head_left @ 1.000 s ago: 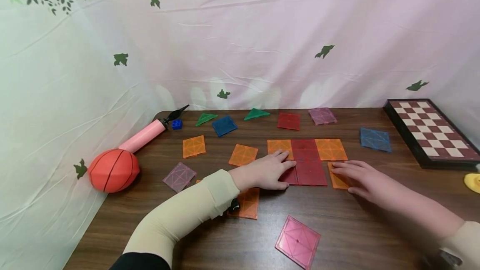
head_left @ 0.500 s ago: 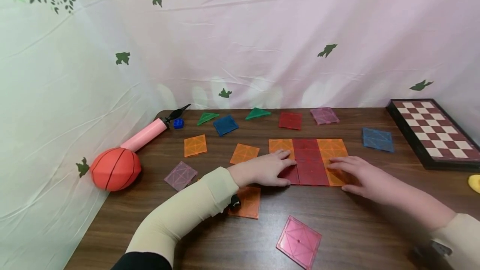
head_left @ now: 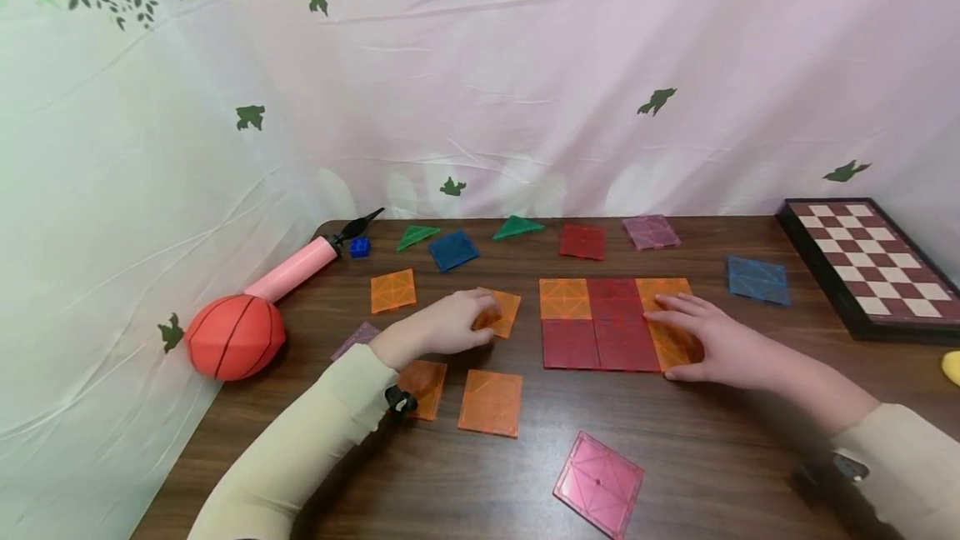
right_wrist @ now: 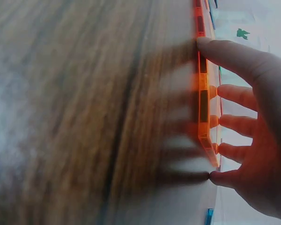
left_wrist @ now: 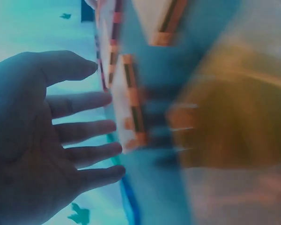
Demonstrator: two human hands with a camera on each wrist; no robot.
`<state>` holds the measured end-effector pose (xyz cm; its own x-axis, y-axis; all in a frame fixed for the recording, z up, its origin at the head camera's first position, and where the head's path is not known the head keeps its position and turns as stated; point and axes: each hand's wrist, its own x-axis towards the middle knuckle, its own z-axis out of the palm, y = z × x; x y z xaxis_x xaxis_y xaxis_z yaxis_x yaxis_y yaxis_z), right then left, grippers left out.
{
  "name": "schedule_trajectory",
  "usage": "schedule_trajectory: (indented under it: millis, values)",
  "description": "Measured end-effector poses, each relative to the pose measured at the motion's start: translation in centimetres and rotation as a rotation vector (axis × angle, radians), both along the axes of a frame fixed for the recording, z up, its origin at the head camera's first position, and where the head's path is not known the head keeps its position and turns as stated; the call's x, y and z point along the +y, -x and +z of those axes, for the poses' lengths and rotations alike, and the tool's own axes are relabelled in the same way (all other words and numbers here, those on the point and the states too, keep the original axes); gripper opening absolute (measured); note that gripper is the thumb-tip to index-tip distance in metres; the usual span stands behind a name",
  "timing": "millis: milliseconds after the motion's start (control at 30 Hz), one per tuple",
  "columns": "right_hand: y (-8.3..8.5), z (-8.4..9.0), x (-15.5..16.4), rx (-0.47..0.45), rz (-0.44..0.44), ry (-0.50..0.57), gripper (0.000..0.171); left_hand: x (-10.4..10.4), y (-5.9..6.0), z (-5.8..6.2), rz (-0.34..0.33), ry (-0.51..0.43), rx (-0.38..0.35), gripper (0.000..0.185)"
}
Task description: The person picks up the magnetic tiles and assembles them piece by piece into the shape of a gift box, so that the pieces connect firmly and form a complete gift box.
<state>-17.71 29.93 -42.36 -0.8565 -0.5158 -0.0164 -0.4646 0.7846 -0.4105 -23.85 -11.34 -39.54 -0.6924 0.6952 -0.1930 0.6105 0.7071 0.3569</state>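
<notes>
Left hand [head_left: 453, 325] over orange tile [head_left: 507, 312], right hand [head_left: 723, 344] touching orange square [head_left: 677, 347]; all fingers [right_wrist: 238, 124] relaxed

Cream sleeves [head_left: 300, 448] (plain) bear dark wrist devices [head_left: 401, 401].

The left hand [head_left: 453, 325] partly hides an orange tile [head_left: 506, 313]. The head view's edge crops the chessboard [head_left: 877, 261] and a yellow thing [head_left: 952, 367]. A near tile [left_wrist: 239, 126] is blurred in the left wrist view.

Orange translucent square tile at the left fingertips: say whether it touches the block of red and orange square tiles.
Apart. The head view shows dark wooden tabletop between the orange tile and the tile block.
</notes>
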Motion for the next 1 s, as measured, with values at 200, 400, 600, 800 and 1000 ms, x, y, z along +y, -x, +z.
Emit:
schedule_trajectory:
  millis: [200,400,600,800,1000]
  values:
    - [0.0,0.1,0.1,-0.019,-0.007,-0.006,0.083,-0.8,-1.1,-0.7,-0.018,-0.044,-0.028,0.044]
    - [-0.1,0.1,0.0,-0.038,-0.016,0.006,0.083,-0.4,-2.2,-1.1,-0.059,-0.050,-0.008,0.048]
    - [-0.1,0.0,0.0,-0.033,-0.011,0.012,0.083,-0.2,-3.3,-1.3,-0.090,-0.042,0.002,0.054]
    - [0.0,-0.1,0.1,-0.033,-0.011,0.017,0.083,0.0,-4.1,-1.2,-0.115,-0.046,-0.002,0.054]
    - [0.0,-0.1,0.1,-0.038,-0.016,0.014,0.084,0.2,-4.6,-1.1,-0.144,-0.080,-0.003,0.053]
